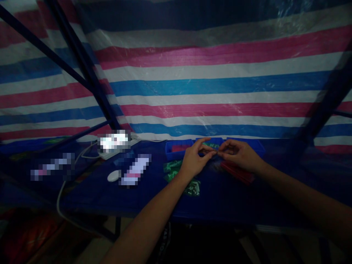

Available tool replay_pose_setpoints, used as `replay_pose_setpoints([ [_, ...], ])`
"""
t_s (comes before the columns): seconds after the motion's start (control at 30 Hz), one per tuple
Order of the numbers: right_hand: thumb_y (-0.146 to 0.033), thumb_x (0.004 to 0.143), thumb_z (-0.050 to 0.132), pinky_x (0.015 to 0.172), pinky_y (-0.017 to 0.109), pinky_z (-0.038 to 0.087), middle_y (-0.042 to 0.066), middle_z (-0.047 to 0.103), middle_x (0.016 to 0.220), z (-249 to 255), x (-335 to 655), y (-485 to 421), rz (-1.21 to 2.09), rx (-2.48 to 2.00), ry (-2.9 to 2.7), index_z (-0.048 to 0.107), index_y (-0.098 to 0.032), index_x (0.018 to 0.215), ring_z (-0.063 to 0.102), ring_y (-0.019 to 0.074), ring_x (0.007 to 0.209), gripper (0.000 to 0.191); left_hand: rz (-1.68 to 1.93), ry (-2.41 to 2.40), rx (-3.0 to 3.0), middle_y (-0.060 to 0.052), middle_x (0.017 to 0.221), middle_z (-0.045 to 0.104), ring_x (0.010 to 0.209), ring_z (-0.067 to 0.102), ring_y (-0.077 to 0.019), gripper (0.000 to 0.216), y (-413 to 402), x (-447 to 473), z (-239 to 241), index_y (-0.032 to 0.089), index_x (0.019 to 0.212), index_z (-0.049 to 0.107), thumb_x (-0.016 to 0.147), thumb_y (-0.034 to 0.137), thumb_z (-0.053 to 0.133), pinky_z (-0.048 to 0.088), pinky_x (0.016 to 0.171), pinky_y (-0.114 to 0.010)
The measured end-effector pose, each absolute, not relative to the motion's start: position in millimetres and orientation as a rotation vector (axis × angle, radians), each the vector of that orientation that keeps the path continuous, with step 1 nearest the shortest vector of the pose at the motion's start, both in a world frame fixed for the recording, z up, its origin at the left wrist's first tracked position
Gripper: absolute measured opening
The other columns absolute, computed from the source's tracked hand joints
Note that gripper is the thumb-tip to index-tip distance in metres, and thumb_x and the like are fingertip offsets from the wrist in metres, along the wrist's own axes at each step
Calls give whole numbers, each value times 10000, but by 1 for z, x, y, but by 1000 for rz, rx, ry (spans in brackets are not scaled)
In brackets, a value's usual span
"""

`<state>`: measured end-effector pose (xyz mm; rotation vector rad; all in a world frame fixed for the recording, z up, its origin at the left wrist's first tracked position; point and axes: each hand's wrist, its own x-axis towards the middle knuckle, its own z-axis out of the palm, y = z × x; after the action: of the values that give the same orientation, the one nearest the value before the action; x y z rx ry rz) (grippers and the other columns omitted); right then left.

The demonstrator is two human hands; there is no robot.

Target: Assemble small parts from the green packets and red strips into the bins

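Fingertips of my left hand (195,158) and my right hand (238,156) meet above the blue table, both pinched on a small thin item (216,150) too small to name. Beneath my left wrist lie green plastic packets (173,169), with a clear packet (193,187) of small pieces beside them. Under my right hand is a stack of red flat packets (238,172). Behind my hands stand a blue bin (167,151) with red contents (180,147), another blue bin with green packets (211,145), and a third blue bin (258,146) partly hidden by my right hand.
On the left of the blue table (154,205) are a white power strip (108,153) with a cable, a white oval object (113,176) and a blurred-out flat object (136,169). Blue metal posts (101,99) and a striped tarp (209,84) rise behind.
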<state>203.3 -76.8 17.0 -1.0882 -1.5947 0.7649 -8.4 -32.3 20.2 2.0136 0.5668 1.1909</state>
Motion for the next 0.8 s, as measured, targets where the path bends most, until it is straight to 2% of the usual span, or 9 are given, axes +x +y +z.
replay_pose_setpoints([
  [0.13,-464,743,841,824,363,583,62,726,932,19,204,-76,737,-1076,-1502,667,-211,915,703,210,849,352,1168,568,1939,-101,1061,754,921,738,-191,555,-28,-6,15,197,1375,540,875,273,768,592,857,-339],
  [0.4,-455,765,834,841,378,580,75,739,979,17,208,-74,732,-1086,-1499,704,-204,943,703,216,866,335,1148,602,1897,-75,949,761,827,743,-176,419,-23,-7,10,179,1270,594,882,227,747,591,783,-304],
  [0.53,-425,776,823,823,366,577,63,726,960,16,207,-74,720,-1083,-1532,696,-208,946,698,209,859,303,1159,615,1949,-68,945,758,794,726,-163,424,-24,-7,12,178,1262,594,872,229,754,586,763,-296],
  [0.7,-341,780,805,747,327,568,48,704,984,11,206,-70,709,-1056,-1522,641,-223,965,686,189,817,274,1208,657,2018,-73,1017,761,874,725,-170,437,-25,-8,14,184,1301,577,898,257,729,567,780,-292],
  [0.8,-294,803,768,733,321,562,41,700,967,11,206,-71,585,-1098,-1524,632,-228,968,685,191,813,224,1234,808,2118,-71,981,764,865,713,-184,285,-27,-11,18,168,1137,682,929,363,696,550,763,-304],
])
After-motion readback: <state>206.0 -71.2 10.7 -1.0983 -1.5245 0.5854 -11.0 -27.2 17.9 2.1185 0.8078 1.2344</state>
